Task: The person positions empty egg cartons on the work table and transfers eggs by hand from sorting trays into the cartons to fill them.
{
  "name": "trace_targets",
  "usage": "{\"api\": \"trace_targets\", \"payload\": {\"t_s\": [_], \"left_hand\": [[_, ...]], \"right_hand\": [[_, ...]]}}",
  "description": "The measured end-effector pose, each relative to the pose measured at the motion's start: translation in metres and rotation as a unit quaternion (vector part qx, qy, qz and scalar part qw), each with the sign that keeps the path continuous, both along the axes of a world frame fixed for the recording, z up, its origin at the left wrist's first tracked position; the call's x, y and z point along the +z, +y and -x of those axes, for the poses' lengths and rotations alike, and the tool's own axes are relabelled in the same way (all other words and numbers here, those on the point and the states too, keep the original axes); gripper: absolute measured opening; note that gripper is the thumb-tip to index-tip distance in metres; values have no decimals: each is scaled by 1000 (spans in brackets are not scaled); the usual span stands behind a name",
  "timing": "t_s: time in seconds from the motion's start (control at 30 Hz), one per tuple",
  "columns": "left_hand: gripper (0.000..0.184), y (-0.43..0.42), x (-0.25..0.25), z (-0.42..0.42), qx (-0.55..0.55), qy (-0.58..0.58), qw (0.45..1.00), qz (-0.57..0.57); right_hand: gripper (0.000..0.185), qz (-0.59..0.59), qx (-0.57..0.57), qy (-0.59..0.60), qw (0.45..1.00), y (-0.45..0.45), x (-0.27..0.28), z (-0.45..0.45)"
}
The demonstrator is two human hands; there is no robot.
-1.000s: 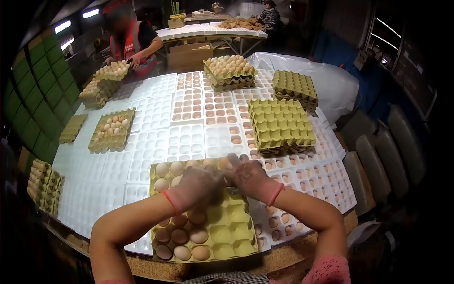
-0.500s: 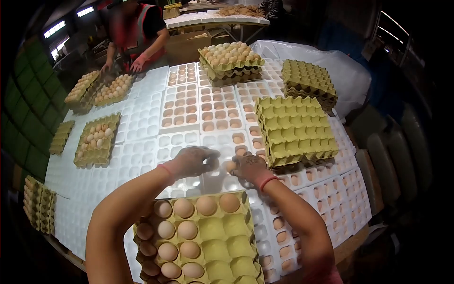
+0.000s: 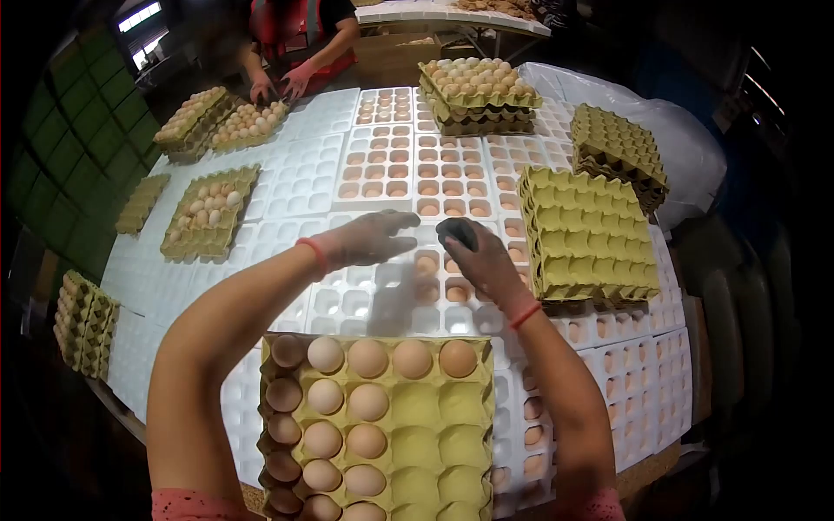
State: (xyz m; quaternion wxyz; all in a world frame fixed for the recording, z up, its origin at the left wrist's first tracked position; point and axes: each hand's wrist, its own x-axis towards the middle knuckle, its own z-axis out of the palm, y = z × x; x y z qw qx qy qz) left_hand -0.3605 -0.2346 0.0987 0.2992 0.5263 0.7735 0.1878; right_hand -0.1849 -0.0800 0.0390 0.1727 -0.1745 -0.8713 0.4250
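Observation:
My left hand [image 3: 369, 239], in a pale glove with a pink cuff, hovers over the white foam trays [image 3: 354, 302] with its fingers apart and nothing in them. To its right is my right hand [image 3: 473, 252], gloved too, its dark-stained fingers curled above cells that hold eggs; whether something sits inside them is hidden. Nearest to me lies a yellow-green pulp tray [image 3: 417, 443]. Brown and cream eggs [image 3: 367, 401] fill its left columns and its far row, while its lower right cups are bare.
Stacked pulp trays [image 3: 591, 234] stand right of my right hand, with more [image 3: 618, 156] behind. An egg-filled stack [image 3: 478, 87] is at the back. Egg trays [image 3: 208, 213] lie left. A person [image 3: 300, 43] in a red vest touches a tray across the table.
The view has shifted. Both hands have moved from the near pulp tray forward over the foam trays. The egg that showed at my right fingertips is no longer visible there.

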Motion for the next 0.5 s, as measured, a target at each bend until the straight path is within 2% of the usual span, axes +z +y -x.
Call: {"api": "trace_targets", "payload": {"t_s": [0.03,0.07,0.1,0.13,0.17,0.2,0.23,0.27,0.33,0.37,0.43,0.47,0.5], "left_hand": [[50,-21,12,6,41,-57,997,-27],[50,-45,20,11,69,-101,989,-84],[50,-68,27,11,94,-144,975,-142],[51,-86,49,-5,114,-93,981,-128],[52,-106,70,-23,134,-43,983,-115],[56,-125,71,-36,70,37,982,-172],[61,-138,77,-50,20,119,977,-173],[64,-147,79,-64,-30,158,971,-176],[67,-157,77,-89,-107,233,953,-164],[67,-159,74,-99,-134,268,943,-145],[60,-158,64,-108,-181,278,938,-96],[59,-157,57,-112,-166,266,945,-95],[58,-156,57,-117,-150,254,951,-93]], "right_hand": [[41,116,70,62,989,-14,44,-23],[45,128,158,111,973,-33,75,-47],[51,-62,217,74,971,-46,107,-75],[55,-215,258,5,942,-59,115,-93],[55,-282,268,-65,919,-76,116,-109],[53,-322,235,-17,917,-86,105,-122],[50,-362,201,32,910,-91,99,-130],[50,-367,199,31,908,-91,101,-137],[44,-105,137,40,984,-90,113,-146],[36,53,131,167,976,-82,99,-137],[28,294,75,196,933,-84,113,-124],[27,59,93,155,982,-85,114,-113],[33,-179,131,174,959,-95,117,-105]]}}
